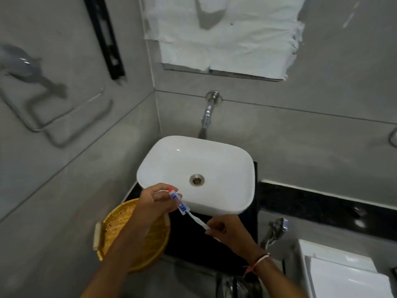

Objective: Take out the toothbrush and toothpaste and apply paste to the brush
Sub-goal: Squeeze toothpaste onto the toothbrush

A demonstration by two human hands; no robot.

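Note:
My left hand (158,202) grips a small white-and-blue toothpaste tube (179,202) with a red cap end, held in front of the white basin's near rim. My right hand (225,230) pinches the handle of a white toothbrush (198,221). The brush runs up and left from that hand, and its head end meets the lower end of the tube. The bristles are hidden by the tube.
A white countertop basin (214,158) sits on a black counter (206,244), under a wall tap (208,112). A woven basket (120,222) lies under my left forearm. A toilet cistern (343,274) and a wall valve (276,230) are at the lower right.

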